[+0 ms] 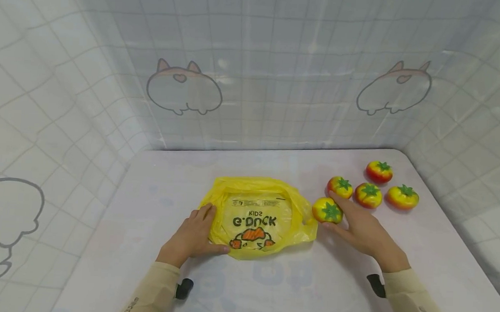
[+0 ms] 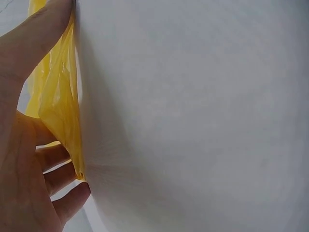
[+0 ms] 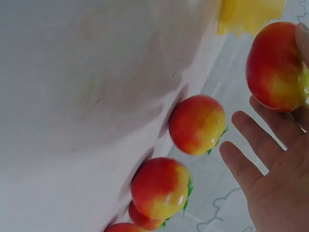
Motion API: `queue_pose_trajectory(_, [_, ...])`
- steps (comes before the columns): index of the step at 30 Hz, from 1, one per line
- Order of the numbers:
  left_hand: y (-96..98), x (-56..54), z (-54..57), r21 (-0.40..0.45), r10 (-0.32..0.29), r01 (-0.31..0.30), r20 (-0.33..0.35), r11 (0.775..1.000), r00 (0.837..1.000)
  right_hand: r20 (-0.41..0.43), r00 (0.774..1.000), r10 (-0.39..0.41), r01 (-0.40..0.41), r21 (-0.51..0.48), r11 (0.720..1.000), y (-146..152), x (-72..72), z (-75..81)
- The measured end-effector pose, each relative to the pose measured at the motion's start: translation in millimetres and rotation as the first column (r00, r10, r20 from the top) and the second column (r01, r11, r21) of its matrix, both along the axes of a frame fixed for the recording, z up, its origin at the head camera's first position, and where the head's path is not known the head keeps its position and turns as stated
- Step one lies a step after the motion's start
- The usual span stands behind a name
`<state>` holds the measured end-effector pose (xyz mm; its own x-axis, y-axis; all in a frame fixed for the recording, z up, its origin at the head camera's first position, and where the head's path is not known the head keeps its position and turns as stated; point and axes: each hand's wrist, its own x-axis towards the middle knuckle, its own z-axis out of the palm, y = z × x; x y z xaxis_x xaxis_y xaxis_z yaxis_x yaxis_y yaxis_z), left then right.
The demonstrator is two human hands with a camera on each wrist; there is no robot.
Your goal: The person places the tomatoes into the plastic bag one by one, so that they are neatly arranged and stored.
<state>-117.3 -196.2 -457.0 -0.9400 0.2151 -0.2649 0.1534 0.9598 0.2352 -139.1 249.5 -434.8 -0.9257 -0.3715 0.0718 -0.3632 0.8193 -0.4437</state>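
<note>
A yellow plastic bag (image 1: 305, 210) with duck-face print and lettering lies flat in the middle of the table. Its left edge meets my left hand (image 1: 195, 233), whose fingers are spread there, with the thumb along the lower edge. The left wrist view shows the crumpled yellow film (image 2: 60, 96) between thumb and fingers. My right hand (image 1: 367, 230) pinches a red-and-yellow tomato (image 1: 327, 210) between thumb and index finger, just beside the bag's right end. In the right wrist view this tomato (image 3: 273, 67) is raised off the table, and the other fingers are extended.
Several more tomatoes (image 1: 368, 195) with green leafy tops rest at the table's back right, close past my right hand. Behind the white table (image 1: 155, 188) hangs a grid-patterned curtain (image 1: 279, 82), with similar sheets at both sides.
</note>
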Motion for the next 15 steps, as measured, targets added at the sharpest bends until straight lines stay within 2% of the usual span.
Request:
queue_pose_trajectory(7, [-0.1, -0.4, -1.0, -0.011, 0.006, -0.006, 0.013, 1.0, 1.0, -0.074, 0.997, 0.033, -0.032, 0.019, 0.999, -8.8, -6.9, 0.1])
queue_pose_trajectory(15, [0.9, 1.6, 2.3, 0.001, 0.003, -0.003, 0.015, 1.0, 1.0, -0.093, 0.995, 0.042, -0.041, 0.02, 0.999, -13.0, -10.4, 2.0])
